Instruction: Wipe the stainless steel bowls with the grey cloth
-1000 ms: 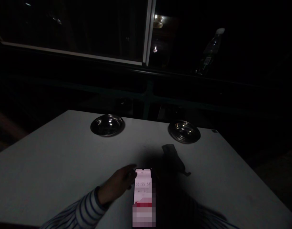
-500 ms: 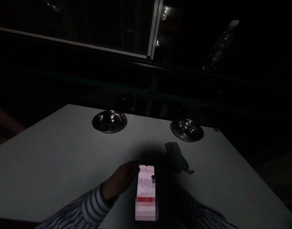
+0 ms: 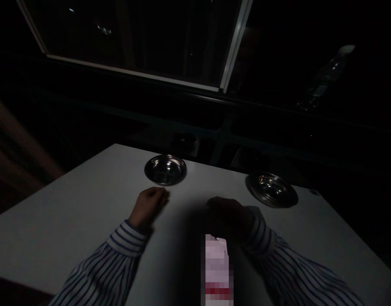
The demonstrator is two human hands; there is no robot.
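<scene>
My left hand (image 3: 148, 207) rests on the white table with its fingers curled in; nothing shows in them. Just beyond it stands a shiny round metal bowl (image 3: 165, 170), apart from the fingers. In deep shadow, my right hand (image 3: 231, 212) reaches inward over the table, its fingers too dark to read. A lit smartphone (image 3: 217, 267), partly blurred out, lies nearer to me between the two forearms, and neither hand touches it. Part of a grey cloth-like piece (image 3: 255, 210) shows behind my right wrist, which hides most of it.
Another metal bowl (image 3: 272, 189) sits at the far right of the white table (image 3: 87, 212). Past the table's back edge are a window frame (image 3: 134, 72) and a clear plastic bottle (image 3: 326, 76) in the dark.
Both hands have come off the smartphone and moved forward, the left to near the left bowl, the right over the grey piece. The view has shifted, so things appear lower and further right.
</scene>
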